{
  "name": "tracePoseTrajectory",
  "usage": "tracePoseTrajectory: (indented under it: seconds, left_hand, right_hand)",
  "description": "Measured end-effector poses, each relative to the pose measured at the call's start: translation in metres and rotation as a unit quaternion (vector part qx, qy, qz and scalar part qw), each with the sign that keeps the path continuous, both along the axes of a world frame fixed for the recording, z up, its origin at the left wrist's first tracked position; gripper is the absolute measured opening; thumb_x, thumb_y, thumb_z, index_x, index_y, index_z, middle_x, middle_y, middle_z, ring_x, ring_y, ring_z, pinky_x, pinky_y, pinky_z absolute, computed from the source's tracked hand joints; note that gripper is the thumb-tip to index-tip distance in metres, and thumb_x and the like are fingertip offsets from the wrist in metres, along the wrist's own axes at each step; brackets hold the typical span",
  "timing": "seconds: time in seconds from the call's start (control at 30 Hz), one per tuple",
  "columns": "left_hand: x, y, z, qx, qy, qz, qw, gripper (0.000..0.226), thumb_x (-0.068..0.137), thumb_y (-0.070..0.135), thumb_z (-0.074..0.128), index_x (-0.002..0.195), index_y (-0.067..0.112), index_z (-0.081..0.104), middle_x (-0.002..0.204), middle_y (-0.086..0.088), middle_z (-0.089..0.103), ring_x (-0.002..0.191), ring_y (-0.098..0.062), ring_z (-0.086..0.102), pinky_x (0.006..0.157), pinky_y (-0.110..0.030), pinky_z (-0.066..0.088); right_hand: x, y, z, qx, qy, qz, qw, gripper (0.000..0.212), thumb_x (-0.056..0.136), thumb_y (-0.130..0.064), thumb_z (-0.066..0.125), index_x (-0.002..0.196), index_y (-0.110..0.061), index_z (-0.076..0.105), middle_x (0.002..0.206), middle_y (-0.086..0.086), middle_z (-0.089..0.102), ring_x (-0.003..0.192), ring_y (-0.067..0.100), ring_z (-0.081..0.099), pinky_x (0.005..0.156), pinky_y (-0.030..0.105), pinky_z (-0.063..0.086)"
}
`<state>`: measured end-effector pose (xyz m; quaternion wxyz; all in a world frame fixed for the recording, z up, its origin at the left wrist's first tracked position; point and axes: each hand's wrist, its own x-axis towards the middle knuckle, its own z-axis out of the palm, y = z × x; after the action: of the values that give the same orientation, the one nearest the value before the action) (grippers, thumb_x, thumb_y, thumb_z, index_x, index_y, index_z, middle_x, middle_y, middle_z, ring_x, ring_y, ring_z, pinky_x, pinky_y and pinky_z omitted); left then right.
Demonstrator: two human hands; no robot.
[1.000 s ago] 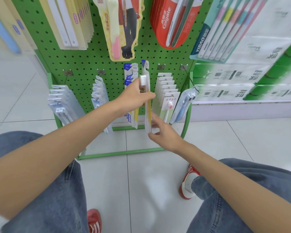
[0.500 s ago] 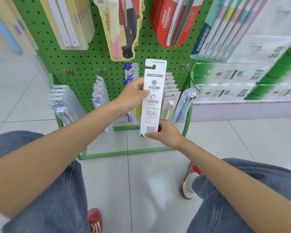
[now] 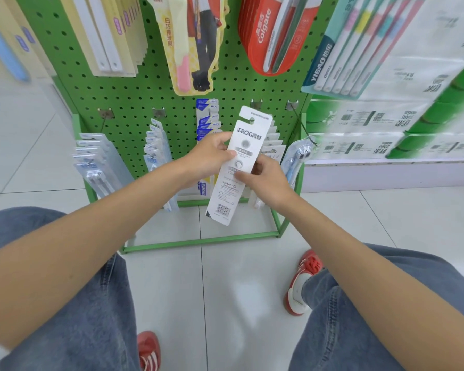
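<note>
White pack [image 3: 227, 195] between both curled hands [image 3: 212, 156] [image 3: 269, 180]

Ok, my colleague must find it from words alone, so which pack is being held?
Find the green pegboard rack on the tiled floor, lowest row of hooks. In front of it the left hand and right hand hold a long white card pack, tilted. Unlike the hanging packs behind, it is off any hook and shows FROG lettering above and a barcode below.

Green pegboard rack [image 3: 156, 84] on tiled floor [image 3: 239, 290] carries hanging toothbrush packs [image 3: 102, 162].
</note>
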<state>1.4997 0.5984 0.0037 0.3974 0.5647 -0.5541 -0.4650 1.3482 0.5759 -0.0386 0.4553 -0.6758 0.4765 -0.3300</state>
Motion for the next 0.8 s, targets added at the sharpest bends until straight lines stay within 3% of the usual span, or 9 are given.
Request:
tracePoseTrajectory:
  seconds: [0.17, 0.23, 0.33, 0.5, 0.6, 0.7, 0.8]
  left_hand:
    - [0.001, 0.001, -0.002, 0.018, -0.007, -0.005, 1.0, 0.034, 0.101, 0.005, 0.046, 0.124, 0.027, 0.058, 0.098, 0.009, 0.072, 0.079, -0.001, 0.071, 0.061, -0.023, 0.058]
    - [0.001, 0.001, -0.003, 0.025, -0.009, -0.011, 1.0, 0.034, 0.102, 0.005, 0.046, 0.124, 0.027, 0.059, 0.1, 0.006, 0.073, 0.085, -0.006, 0.072, 0.067, -0.029, 0.06]
    - [0.001, 0.001, -0.005, 0.032, -0.006, -0.015, 0.999, 0.033, 0.102, 0.005, 0.046, 0.122, 0.028, 0.059, 0.107, 0.002, 0.072, 0.091, -0.011, 0.071, 0.074, -0.034, 0.06]
    - [0.002, 0.0, -0.005, 0.046, 0.011, 0.005, 0.999, 0.032, 0.101, 0.005, 0.047, 0.126, 0.024, 0.057, 0.102, 0.003, 0.071, 0.085, -0.007, 0.071, 0.066, -0.026, 0.059]
    - [0.005, -0.002, -0.005, 0.054, 0.037, 0.044, 0.997, 0.034, 0.1, 0.005, 0.049, 0.129, 0.023, 0.057, 0.104, 0.0, 0.072, 0.087, -0.011, 0.071, 0.066, -0.028, 0.059]
    - [0.007, -0.004, -0.005, 0.059, 0.075, 0.084, 0.992, 0.035, 0.099, 0.004, 0.052, 0.129, 0.021, 0.057, 0.1, 0.001, 0.073, 0.084, -0.013, 0.072, 0.065, -0.03, 0.058]
    - [0.008, -0.005, -0.004, 0.058, 0.094, 0.097, 0.989, 0.034, 0.098, 0.005, 0.054, 0.129, 0.018, 0.056, 0.102, 0.001, 0.072, 0.081, -0.015, 0.072, 0.064, -0.031, 0.058]
  right_hand:
    - [-0.002, -0.01, 0.033, -0.03, -0.062, -0.042, 0.997, 0.018, 0.09, -0.006, 0.065, 0.102, -0.02, 0.064, 0.094, -0.005, 0.07, 0.081, 0.011, 0.063, 0.068, 0.022, 0.051]
    - [-0.005, -0.015, 0.042, -0.032, -0.073, -0.066, 0.995, 0.007, 0.093, -0.011, 0.062, 0.099, -0.014, 0.064, 0.096, 0.003, 0.071, 0.077, 0.013, 0.06, 0.063, 0.021, 0.047]
    - [-0.004, -0.02, 0.051, -0.011, -0.117, -0.088, 0.989, 0.025, 0.099, -0.018, 0.054, 0.092, 0.005, 0.06, 0.088, 0.015, 0.063, 0.075, 0.019, 0.057, 0.062, 0.026, 0.047]
    - [0.003, -0.022, 0.05, -0.011, -0.136, -0.096, 0.986, 0.03, 0.099, -0.023, 0.053, 0.09, 0.005, 0.059, 0.084, 0.015, 0.059, 0.074, 0.022, 0.053, 0.07, 0.038, 0.045]
    - [0.005, -0.02, 0.045, -0.047, -0.084, -0.108, 0.99, 0.008, 0.097, -0.019, 0.055, 0.103, -0.013, 0.057, 0.09, 0.005, 0.064, 0.074, 0.013, 0.058, 0.072, 0.029, 0.049]
    - [0.01, -0.012, 0.04, -0.088, 0.008, -0.08, 0.993, 0.044, 0.093, -0.014, 0.059, 0.135, -0.018, 0.043, 0.093, -0.008, 0.056, 0.076, 0.004, 0.058, 0.067, 0.021, 0.049]
    - [0.017, -0.006, 0.026, -0.122, 0.033, -0.023, 0.992, 0.063, 0.084, -0.018, 0.064, 0.139, -0.024, 0.036, 0.111, -0.007, 0.059, 0.097, 0.012, 0.063, 0.084, 0.04, 0.054]
